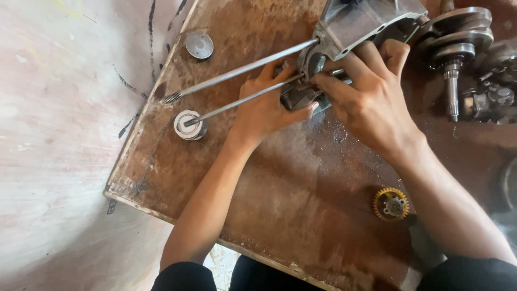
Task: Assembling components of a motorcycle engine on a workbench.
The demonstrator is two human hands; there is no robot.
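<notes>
Engine casing lies at the far edge of the oily brown board, tipped on its side. Two long studs run out of it toward the near left: the thick stud with a threaded tip, and below it the thin stud, roughly parallel. Long axis of both: from the casing down-left, nearly across the board.

Left hand sits just below the casing, fingers curled over a small dark part at the casing's mouth, thumb side against the thin stud's root. Closed on that part, as far as can be seen. Right hand is on the casing itself, fingers wrapped over its lower edge, fingertips meeting the left hand's at the stud roots. Hands together, touching. Right hand is the nearer to the casing body; left the nearer to the studs.

Tip of the thin stud rests over a round piston-like cup, well left of the casing. A flat metal disc lies beyond the thick stud. Brass gear lies near the right forearm, well apart from the casing. Crankshaft lies just right of the casing, with more dark parts past it.
</notes>
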